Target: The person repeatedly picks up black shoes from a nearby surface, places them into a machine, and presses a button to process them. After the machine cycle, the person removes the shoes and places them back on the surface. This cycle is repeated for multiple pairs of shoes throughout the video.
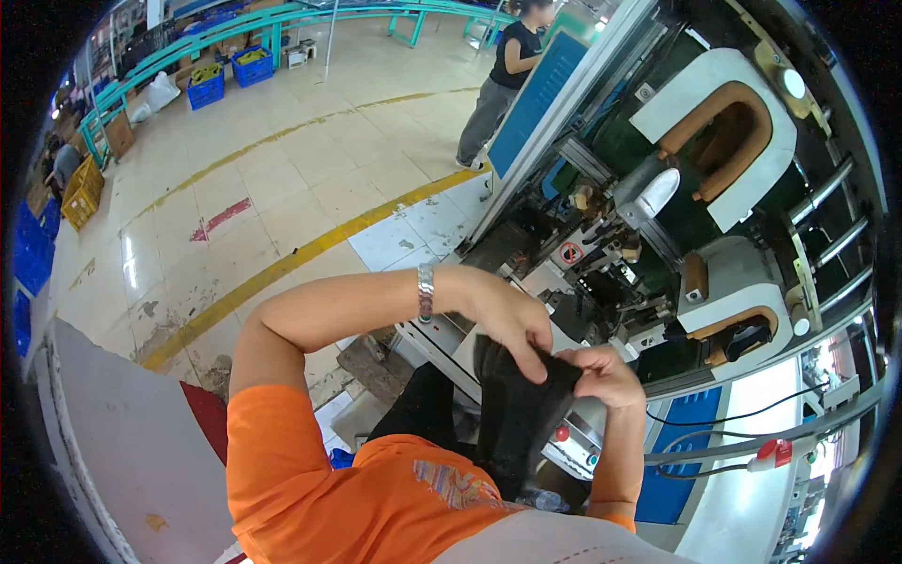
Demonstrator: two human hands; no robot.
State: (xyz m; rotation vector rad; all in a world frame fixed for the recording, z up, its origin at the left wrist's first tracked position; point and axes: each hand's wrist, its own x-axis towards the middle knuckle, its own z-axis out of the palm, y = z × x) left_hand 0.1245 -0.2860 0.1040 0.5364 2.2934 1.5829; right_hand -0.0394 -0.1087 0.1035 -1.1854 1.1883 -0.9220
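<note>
A black, soft boot upper (519, 414) hangs in front of my body, its wider lower part partly hidden against my dark trousers. My left hand (507, 315), with a metal watch on the wrist, is closed over its top edge, thumb on the near face. At the upper right corner my right hand (606, 376) pinches the edge between thumb and fingers. Just beyond my hands stands a machine with two moulding stations. Brown U-shaped pads line the upper white block (648, 122) and the lower white block (700, 346). Something dark sits inside the lower pad.
A red button (562, 433) is on the machine's front panel near the boot upper. Cables (723, 467) run at the right. Left of me is a grey panel (141, 442). Farther off, a person (507, 75) stands by a blue panel (540, 103); blue crates (252, 66) line a green conveyor frame.
</note>
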